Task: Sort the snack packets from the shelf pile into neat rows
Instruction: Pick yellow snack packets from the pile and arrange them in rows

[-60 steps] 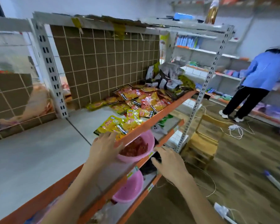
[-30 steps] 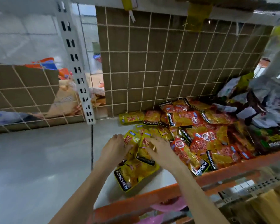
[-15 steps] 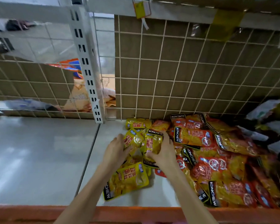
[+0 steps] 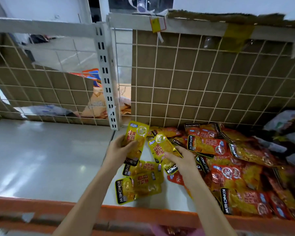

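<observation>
A yellow KONCHEW snack packet (image 4: 137, 142) stands almost upright in the left hand (image 4: 118, 150), whose fingers and thumb curl round its lower half, its top edge raised toward the white slotted upright (image 4: 107, 79). Just beside it, a second yellow packet (image 4: 162, 149) tilts to the left in the right hand (image 4: 182, 160), pinched between thumb and fingers near its black-banded bottom end. Below both hands, a few more yellow packets (image 4: 140, 183) lie overlapping on the pale shelf board (image 4: 46, 155), near the orange front rail (image 4: 143, 213). To the right, the pile of red and yellow packets (image 4: 228, 167) spreads in a loose heap from the back of the shelf to the rail, many overlapping and turned different ways. Behind it stands a white wire grid backed with brown cardboard (image 4: 203, 86), with yellow tape (image 4: 235, 36) and a small yellow tag (image 4: 156, 24) on the top bar. At the far right edge, crumpled bags (image 4: 286, 130) rest against the pile; what they hold cannot be made out.
</observation>
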{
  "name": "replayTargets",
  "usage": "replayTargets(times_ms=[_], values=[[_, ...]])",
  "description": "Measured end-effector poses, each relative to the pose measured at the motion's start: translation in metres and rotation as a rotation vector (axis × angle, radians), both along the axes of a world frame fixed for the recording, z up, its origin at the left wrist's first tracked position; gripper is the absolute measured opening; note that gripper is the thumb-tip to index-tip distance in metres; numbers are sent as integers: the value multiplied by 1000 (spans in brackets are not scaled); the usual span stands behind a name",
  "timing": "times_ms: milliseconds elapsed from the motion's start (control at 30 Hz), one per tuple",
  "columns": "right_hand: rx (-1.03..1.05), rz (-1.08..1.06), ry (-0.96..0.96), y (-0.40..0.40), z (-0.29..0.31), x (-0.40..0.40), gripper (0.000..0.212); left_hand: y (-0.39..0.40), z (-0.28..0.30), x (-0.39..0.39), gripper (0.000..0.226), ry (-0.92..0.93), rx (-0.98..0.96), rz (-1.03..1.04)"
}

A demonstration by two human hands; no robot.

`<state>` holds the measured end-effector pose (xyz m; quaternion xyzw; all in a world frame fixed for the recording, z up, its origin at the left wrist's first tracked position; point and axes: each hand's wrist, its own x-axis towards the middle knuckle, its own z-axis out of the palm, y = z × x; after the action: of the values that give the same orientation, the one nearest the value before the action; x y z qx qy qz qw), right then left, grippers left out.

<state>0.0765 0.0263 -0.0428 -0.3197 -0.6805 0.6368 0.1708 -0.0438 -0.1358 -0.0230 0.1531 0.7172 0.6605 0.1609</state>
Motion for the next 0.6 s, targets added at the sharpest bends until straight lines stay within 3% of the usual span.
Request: replayTargets(times_ms=[200,367,600], values=[[-235,55,132,-27,14,2,25,-35,-3,14,10,-150,89,8],[-205,113,99,-50,15,-3,24,-66,-7,22,17,-195,115,92],[-232,268,116,-73,21,-20,20,-91,5,34,6,-185,188,221]])
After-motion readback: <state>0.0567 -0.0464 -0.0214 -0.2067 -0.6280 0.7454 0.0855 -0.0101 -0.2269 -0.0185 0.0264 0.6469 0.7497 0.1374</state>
